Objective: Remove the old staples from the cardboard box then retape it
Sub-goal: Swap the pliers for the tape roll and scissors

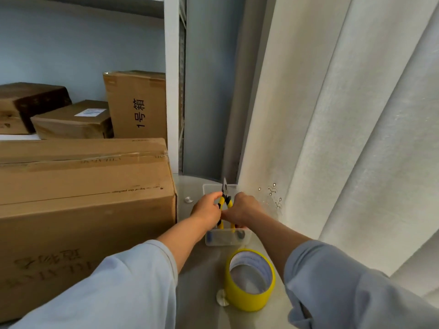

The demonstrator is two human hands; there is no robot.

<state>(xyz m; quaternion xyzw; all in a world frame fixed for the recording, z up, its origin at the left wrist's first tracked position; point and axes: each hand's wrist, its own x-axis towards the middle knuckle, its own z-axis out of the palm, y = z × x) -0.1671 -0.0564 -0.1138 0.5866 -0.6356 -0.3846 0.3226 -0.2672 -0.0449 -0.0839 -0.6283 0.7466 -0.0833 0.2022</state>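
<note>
Both the left hand [207, 208] and right hand [240, 208] grip the pliers [225, 204] above the clear tray [228, 238] (rigid, probably light), best held by their yellow handles, beside the cardboard box [83, 200] on the counter [202, 293].

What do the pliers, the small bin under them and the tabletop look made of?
Pliers: bare grey metal nose, glossy yellow-and-black handle sleeves, probably plastic or rubber. Small bin: clear plastic, since its contents show through the wall. Tabletop: likely glass, judging by its pale glossy sheen and round metal fixing discs.
</note>
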